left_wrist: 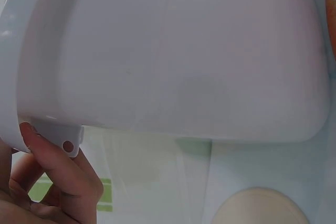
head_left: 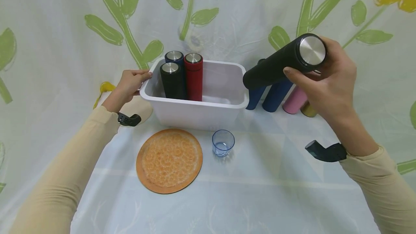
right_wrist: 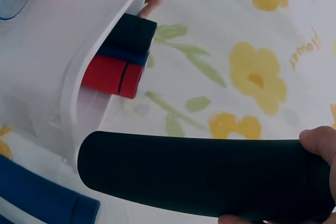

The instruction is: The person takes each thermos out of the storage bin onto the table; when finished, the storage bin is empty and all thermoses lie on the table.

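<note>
- The right hand (head_left: 328,82), at the right of the head view, grips a black flask (head_left: 282,62) near its steel-capped end, fingers and thumb curled round the body.
- The black flask is held clear of the surface (head_left: 260,190), tilted almost level, its far end pointing toward the right rim of a white tub (head_left: 195,115) at frame centre.
- In the right-wrist view the black flask (right_wrist: 210,177) crosses the lower frame, a fingertip (right_wrist: 320,145) showing at its right end.
- The left hand (head_left: 130,84), left of centre, holds the tub's left rim, fingers bent over the edge; the left-wrist view shows the fingers (left_wrist: 63,171) under the rim's lip.
- Three flasks stand upright in the tub's left part: a second black one (head_left: 172,80) in front, a dark blue one (head_left: 174,57) behind it and a red one (head_left: 194,77) just beside both.
- Behind the held flask, right of the tub, stand two blue flasks (head_left: 276,96), a pink flask (head_left: 294,102) and an olive-coloured one (head_left: 308,110), partly hidden.
- In front of the tub lie a round orange mat (head_left: 169,160) and, near it to the right, a small blue glass (head_left: 223,143).
- A flower-printed cloth (head_left: 65,28) covers surface and background.
</note>
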The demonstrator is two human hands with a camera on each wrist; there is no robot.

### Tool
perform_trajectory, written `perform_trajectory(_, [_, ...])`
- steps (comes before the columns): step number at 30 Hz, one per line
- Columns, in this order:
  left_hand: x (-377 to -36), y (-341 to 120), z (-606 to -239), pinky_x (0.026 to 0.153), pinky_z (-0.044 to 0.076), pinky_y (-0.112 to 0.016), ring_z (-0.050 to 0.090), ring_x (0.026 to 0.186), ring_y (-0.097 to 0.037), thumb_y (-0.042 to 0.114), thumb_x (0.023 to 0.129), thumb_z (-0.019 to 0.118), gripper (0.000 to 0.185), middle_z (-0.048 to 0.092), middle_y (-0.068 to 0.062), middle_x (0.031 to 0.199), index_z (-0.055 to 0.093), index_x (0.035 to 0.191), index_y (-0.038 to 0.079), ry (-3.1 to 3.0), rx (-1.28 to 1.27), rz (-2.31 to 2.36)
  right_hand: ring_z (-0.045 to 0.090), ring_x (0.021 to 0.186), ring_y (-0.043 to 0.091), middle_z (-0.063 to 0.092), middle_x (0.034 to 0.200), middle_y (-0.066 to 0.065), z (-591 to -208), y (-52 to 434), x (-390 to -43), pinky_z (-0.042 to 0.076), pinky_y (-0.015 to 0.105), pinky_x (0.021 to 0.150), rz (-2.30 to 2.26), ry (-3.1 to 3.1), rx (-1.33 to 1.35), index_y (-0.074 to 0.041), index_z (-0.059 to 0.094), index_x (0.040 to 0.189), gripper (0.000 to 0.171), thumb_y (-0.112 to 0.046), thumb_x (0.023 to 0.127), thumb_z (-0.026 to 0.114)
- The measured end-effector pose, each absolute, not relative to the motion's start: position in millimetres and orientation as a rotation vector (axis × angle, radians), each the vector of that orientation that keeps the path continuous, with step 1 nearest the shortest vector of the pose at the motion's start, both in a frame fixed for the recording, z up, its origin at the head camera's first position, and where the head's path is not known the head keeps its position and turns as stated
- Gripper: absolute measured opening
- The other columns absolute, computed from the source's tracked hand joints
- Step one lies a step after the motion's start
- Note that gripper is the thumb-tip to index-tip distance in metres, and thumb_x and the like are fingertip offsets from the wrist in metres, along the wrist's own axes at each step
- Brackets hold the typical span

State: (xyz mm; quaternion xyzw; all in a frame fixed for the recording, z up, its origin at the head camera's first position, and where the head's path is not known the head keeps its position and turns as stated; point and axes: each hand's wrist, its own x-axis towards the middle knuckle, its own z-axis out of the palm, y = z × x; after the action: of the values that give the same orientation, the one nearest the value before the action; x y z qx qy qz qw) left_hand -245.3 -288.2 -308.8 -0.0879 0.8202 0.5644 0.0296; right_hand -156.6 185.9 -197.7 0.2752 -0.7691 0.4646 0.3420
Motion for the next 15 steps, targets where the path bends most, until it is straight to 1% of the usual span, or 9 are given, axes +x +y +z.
perform_trajectory(3, [-244.8, -289.4, -308.5, 0.070, 0.056, -0.023, 0.056, 0.113, -0.023, 0.034, 0.103, 0.055, 0.054, 0.046, -0.019, 0.147, 0.044, 0.151, 0.011, 2.530, -0.270, 1.743, 0.067, 0.096, 0.020, 0.066, 0.114, 0.013, -199.4, 188.7, -156.3, 0.055, 0.018, 0.076, 1.206, -2.017, 0.673, -0.008, 0.064, 0.128, 0.058, 0.006, 0.074, 0.081])
perform_trajectory(8, [-246.0, -290.2, -308.7, 0.069, 0.056, -0.022, 0.057, 0.108, -0.020, 0.034, 0.103, 0.056, 0.055, 0.047, -0.019, 0.146, 0.045, 0.151, 0.011, 2.542, -0.262, 1.741, 0.066, 0.094, 0.019, 0.066, 0.112, 0.011, -202.0, 193.6, -156.5, 0.054, 0.017, 0.076, 1.230, -2.021, 0.625, -0.004, 0.065, 0.126, 0.058, 0.008, 0.072, 0.082])
perform_trajectory(15, [-245.6, -289.6, -309.2, 0.069, 0.057, -0.023, 0.057, 0.111, -0.023, 0.033, 0.104, 0.054, 0.053, 0.048, -0.019, 0.145, 0.045, 0.151, 0.010, 2.537, -0.264, 1.745, 0.063, 0.093, 0.017, 0.067, 0.110, 0.004, -207.5, 199.1, -157.0, 0.052, 0.015, 0.074, 1.245, -2.042, 0.593, -0.005, 0.065, 0.126, 0.060, 0.012, 0.070, 0.081])
